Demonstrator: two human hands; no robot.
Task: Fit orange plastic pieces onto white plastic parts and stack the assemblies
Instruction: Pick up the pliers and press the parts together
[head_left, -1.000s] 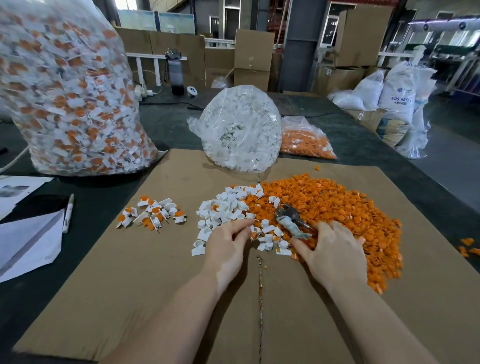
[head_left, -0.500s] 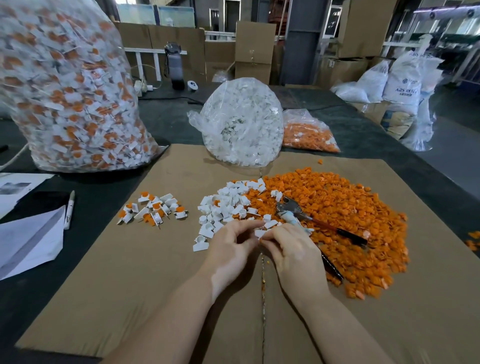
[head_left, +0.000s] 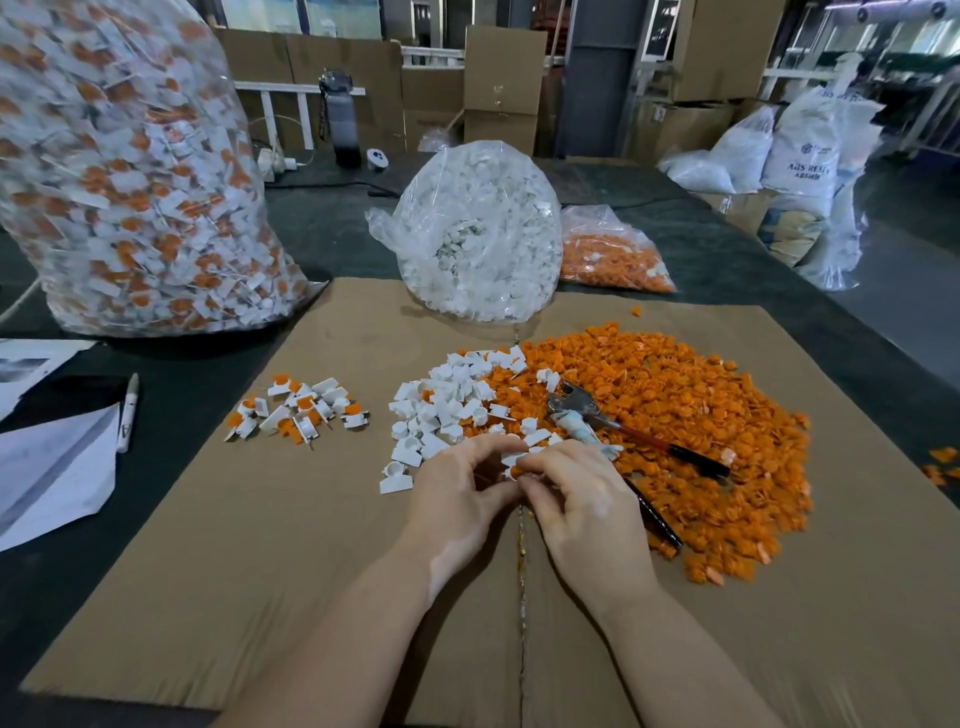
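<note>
At the near edge of the cardboard sheet (head_left: 260, 597), left hand (head_left: 457, 499) and right hand (head_left: 582, 499) meet, fingertips pinching one white part (head_left: 511, 459) with a speck of orange at the join. Judgement: hold the white part still, square the orange piece, press straight. The join itself is hidden by fingers. Beyond lie loose white parts (head_left: 447, 405), the orange pile (head_left: 675, 415), pliers (head_left: 597, 413) and finished assemblies (head_left: 298, 410) to the left.
</note>
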